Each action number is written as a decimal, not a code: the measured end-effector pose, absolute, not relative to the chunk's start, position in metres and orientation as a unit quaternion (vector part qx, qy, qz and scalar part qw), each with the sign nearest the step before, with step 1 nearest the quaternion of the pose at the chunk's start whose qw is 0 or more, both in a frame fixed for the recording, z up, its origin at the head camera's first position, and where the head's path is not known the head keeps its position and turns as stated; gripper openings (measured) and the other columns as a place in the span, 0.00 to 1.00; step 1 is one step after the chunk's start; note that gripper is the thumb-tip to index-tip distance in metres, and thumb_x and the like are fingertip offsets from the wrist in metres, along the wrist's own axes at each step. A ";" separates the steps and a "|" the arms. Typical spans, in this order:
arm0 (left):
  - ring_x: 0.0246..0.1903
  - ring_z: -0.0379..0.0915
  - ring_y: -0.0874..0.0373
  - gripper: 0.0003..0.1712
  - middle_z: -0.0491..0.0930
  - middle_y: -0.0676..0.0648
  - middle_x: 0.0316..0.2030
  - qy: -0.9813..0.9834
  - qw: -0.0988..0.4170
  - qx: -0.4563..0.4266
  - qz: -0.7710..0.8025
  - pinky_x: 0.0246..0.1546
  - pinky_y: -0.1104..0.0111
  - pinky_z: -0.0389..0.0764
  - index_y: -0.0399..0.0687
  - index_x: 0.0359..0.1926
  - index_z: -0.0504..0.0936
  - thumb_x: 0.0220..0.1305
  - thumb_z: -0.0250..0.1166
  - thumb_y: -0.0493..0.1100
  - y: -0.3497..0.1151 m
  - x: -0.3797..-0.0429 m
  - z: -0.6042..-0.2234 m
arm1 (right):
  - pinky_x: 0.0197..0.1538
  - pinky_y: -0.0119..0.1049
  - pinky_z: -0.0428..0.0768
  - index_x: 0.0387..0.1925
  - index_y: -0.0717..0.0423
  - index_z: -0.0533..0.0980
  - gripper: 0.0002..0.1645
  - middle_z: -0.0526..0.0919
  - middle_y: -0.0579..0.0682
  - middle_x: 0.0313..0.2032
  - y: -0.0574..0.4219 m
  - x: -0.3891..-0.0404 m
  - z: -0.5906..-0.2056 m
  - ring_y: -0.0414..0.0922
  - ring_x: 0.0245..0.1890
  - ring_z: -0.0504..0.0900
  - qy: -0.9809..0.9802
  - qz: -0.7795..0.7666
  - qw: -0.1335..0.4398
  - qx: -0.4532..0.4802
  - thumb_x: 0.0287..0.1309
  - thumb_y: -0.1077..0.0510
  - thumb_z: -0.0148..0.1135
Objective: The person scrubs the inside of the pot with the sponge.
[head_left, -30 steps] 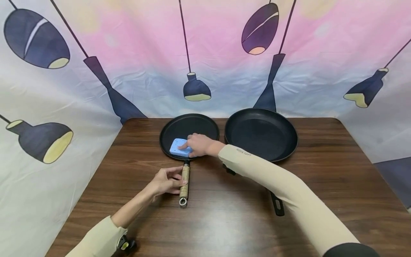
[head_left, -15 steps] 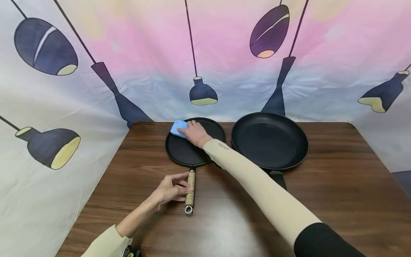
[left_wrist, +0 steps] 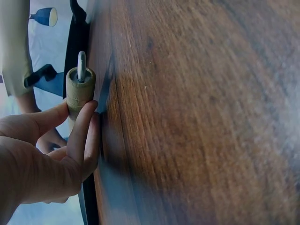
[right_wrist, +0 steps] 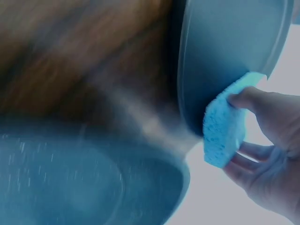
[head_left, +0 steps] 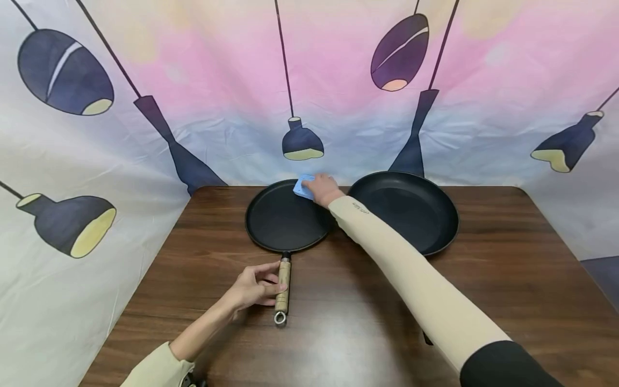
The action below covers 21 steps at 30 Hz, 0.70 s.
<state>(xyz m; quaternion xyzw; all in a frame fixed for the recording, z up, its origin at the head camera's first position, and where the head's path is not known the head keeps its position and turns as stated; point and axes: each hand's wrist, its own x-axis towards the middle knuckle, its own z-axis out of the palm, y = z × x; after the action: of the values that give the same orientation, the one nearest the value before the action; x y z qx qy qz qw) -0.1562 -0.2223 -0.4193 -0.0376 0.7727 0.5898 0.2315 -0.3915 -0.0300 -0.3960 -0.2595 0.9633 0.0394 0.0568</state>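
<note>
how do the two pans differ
The left pan is smaller, with a low rim; the right pan is wider, with higher walls. The left hand grips the left pan's wood-toned handle; the right pan's black handle is mostly hidden behind the sleeve. Both are round and black.

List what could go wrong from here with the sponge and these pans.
The blue sponge is at the flat pan's far rim, so it might slip over the edge.
The left hand holds the handle with thumb and fingertips; a hard push could swivel the pan.
The right sleeve crosses the larger pan in the head view and might bump it.
</note>
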 end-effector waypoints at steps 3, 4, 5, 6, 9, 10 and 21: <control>0.35 0.78 0.58 0.41 0.73 0.37 0.47 0.775 0.230 -0.040 0.587 0.38 0.60 0.86 0.42 0.69 0.63 0.56 0.71 0.39 -0.222 -0.157 -0.419 | 0.57 0.47 0.77 0.65 0.42 0.64 0.29 0.72 0.57 0.58 -0.017 -0.391 -0.384 0.54 0.57 0.71 0.959 0.028 0.091 -0.269 0.64 0.57 0.59; 0.35 0.78 0.58 0.41 0.73 0.37 0.46 0.777 0.229 -0.040 0.585 0.38 0.60 0.86 0.41 0.69 0.63 0.55 0.71 0.39 -0.222 -0.157 -0.419 | 0.56 0.46 0.77 0.65 0.42 0.65 0.30 0.72 0.56 0.58 -0.014 -0.391 -0.381 0.53 0.56 0.72 0.955 0.026 0.105 -0.276 0.63 0.58 0.60; 0.35 0.78 0.58 0.41 0.73 0.37 0.46 0.778 0.229 -0.039 0.584 0.38 0.60 0.86 0.41 0.69 0.63 0.55 0.71 0.38 -0.222 -0.157 -0.419 | 0.56 0.45 0.77 0.65 0.42 0.66 0.30 0.73 0.55 0.58 -0.010 -0.390 -0.378 0.52 0.55 0.73 0.951 0.027 0.118 -0.286 0.62 0.57 0.61; 0.35 0.78 0.58 0.42 0.73 0.37 0.46 0.778 0.230 -0.037 0.583 0.37 0.60 0.87 0.41 0.69 0.62 0.55 0.71 0.38 -0.222 -0.157 -0.419 | 0.56 0.44 0.77 0.65 0.42 0.66 0.31 0.73 0.55 0.58 -0.007 -0.389 -0.375 0.52 0.55 0.73 0.946 0.029 0.131 -0.295 0.61 0.57 0.62; 0.34 0.78 0.59 0.42 0.73 0.37 0.46 0.778 0.233 -0.031 0.583 0.37 0.60 0.87 0.40 0.69 0.62 0.56 0.71 0.38 -0.222 -0.159 -0.418 | 0.57 0.44 0.76 0.64 0.41 0.67 0.32 0.72 0.54 0.59 0.001 -0.386 -0.369 0.51 0.55 0.73 0.935 0.030 0.163 -0.313 0.59 0.53 0.65; 0.34 0.78 0.59 0.42 0.72 0.37 0.46 0.777 0.233 -0.029 0.584 0.37 0.60 0.87 0.40 0.69 0.62 0.56 0.71 0.38 -0.222 -0.159 -0.418 | 0.58 0.44 0.75 0.64 0.40 0.68 0.32 0.72 0.54 0.60 0.004 -0.385 -0.368 0.51 0.56 0.72 0.933 0.030 0.169 -0.316 0.58 0.52 0.66; 0.34 0.78 0.59 0.42 0.73 0.37 0.46 0.772 0.233 -0.022 0.592 0.37 0.59 0.87 0.39 0.69 0.60 0.57 0.70 0.38 -0.223 -0.158 -0.418 | 0.53 0.41 0.79 0.62 0.36 0.71 0.31 0.72 0.48 0.63 0.012 -0.354 -0.370 0.48 0.49 0.79 0.910 0.042 0.168 -0.376 0.56 0.43 0.66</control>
<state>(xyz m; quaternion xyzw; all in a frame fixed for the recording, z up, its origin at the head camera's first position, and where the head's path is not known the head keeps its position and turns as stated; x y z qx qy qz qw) -0.1577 -0.2225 -0.4185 -0.0223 0.7717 0.5915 0.2326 -0.3537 0.0123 -0.3697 -0.3758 0.9104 0.0419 0.1680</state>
